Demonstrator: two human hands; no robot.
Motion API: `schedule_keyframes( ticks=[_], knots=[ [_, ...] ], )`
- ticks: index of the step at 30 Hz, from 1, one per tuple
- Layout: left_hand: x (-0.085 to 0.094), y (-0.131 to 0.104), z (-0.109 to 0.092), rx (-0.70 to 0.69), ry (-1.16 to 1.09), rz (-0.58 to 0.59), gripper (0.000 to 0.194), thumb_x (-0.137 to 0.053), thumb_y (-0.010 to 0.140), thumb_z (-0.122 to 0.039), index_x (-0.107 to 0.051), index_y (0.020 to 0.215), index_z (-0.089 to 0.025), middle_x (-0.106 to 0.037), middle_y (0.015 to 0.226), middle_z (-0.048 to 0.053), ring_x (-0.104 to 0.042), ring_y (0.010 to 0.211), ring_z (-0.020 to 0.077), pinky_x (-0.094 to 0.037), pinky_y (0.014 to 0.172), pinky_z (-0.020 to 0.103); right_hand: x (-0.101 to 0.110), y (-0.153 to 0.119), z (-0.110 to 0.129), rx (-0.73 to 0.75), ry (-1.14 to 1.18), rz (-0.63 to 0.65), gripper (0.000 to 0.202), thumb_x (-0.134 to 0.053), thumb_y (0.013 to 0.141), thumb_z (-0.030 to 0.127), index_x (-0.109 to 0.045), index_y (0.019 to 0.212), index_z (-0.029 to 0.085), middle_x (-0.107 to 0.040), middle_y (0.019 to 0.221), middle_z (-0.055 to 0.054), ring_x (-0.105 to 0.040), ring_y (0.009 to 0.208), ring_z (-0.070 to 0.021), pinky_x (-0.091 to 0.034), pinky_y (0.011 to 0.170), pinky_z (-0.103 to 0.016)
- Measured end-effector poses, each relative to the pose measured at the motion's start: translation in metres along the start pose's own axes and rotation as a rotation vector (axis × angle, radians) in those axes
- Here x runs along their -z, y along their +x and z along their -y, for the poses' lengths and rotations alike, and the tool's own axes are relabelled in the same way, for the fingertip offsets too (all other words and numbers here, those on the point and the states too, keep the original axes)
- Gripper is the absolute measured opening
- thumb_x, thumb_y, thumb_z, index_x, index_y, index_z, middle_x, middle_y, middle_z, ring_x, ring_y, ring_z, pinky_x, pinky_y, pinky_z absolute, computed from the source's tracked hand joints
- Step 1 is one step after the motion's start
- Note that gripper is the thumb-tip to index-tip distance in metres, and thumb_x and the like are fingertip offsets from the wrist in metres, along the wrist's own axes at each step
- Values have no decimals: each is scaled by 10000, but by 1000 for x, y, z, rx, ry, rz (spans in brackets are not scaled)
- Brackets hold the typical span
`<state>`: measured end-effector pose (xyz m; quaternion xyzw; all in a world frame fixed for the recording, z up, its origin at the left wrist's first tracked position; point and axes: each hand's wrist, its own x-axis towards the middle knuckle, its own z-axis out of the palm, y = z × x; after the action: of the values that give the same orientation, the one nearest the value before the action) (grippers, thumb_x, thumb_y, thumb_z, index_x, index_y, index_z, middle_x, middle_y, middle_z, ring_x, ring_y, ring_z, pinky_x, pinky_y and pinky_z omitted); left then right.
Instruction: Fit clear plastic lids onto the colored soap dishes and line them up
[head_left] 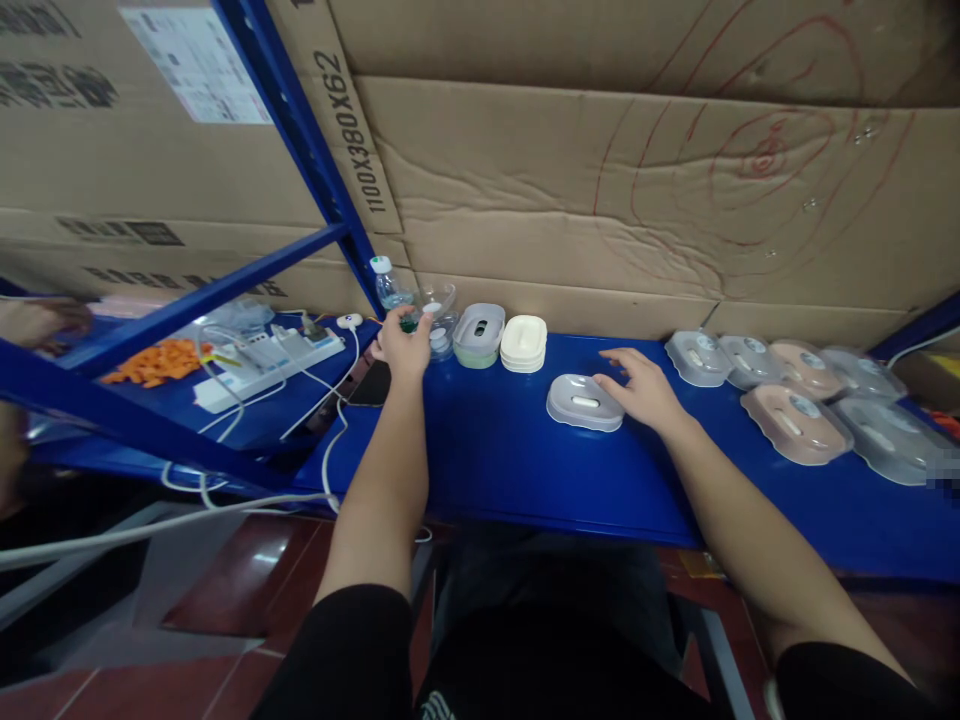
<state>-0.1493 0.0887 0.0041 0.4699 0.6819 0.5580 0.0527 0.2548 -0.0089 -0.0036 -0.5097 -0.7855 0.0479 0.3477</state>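
My left hand (405,345) is at the left end of the blue shelf, its fingers curled round something dark green and small that I cannot make out. Beside it stand a clear bottle (386,285) with a white cap and some clear round cups (441,340). My right hand (637,385) has its fingers apart at the right edge of a grey lidded case (576,404) with a white piece in its middle. Between the hands, farther back, are a grey-and-green case (478,337) and a stack of cream lids (523,343).
Several grey and pink cases (799,425) sit at the right. A blue metal post (300,110) divides off the left bay, where a white power strip (270,370), cables and orange pieces (161,362) lie. Another person's hand (34,322) shows there. Cardboard (525,180) stands behind.
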Motion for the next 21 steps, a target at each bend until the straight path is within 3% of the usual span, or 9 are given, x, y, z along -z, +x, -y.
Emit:
schedule_keyframes(
  ticks=[5,9,13,17,19,21],
  knots=[
    [-15,6,18,168,-103,44,281,-724,850,-360,-677,1078,-204,-728,1125,52,-642,1162,253,-438,1103,421,1,0,1,18,-10,15,429,-630,971,477,-677,1319,230,-710,1327,-125,-688,1213,-336,-576,1029,-570],
    [-22,7,25,273,-99,49,316,-692,880,-487,-701,985,-189,-745,1062,55,-655,1101,259,-380,1152,483,2,0,2,39,-45,66,442,-616,983,512,-677,1336,255,-684,1385,-119,-639,1309,-351,-538,1092,-590],
    [-23,4,25,291,-31,42,378,-661,902,-568,-709,996,-205,-745,1116,67,-648,1131,282,-341,1170,538,3,-2,-1,62,-48,208,593,-664,929,635,-657,1395,268,-645,1455,-134,-609,1353,-390,-486,1141,-636],
    [-18,-2,13,194,70,-80,335,-633,941,-498,-698,1107,-214,-659,1350,154,-555,1323,359,-322,1176,599,-1,-5,-6,21,-53,350,865,-782,763,747,-607,1474,285,-602,1520,-151,-565,1400,-445,-475,1134,-677],
    [-16,-10,2,42,81,-136,317,-627,953,-430,-675,1181,-215,-607,1432,167,-492,1405,356,-299,1206,589,-3,-7,-8,22,-62,402,1006,-853,658,755,-573,1509,299,-592,1534,-150,-544,1417,-463,-478,1125,-687],
    [-17,-23,-13,-179,49,-116,312,-621,959,-406,-654,1209,-222,-589,1453,152,-473,1431,327,-300,1229,551,-5,-9,-9,36,-60,427,1057,-883,630,728,-534,1540,318,-586,1542,-137,-556,1407,-451,-495,1112,-674]
  ],
)
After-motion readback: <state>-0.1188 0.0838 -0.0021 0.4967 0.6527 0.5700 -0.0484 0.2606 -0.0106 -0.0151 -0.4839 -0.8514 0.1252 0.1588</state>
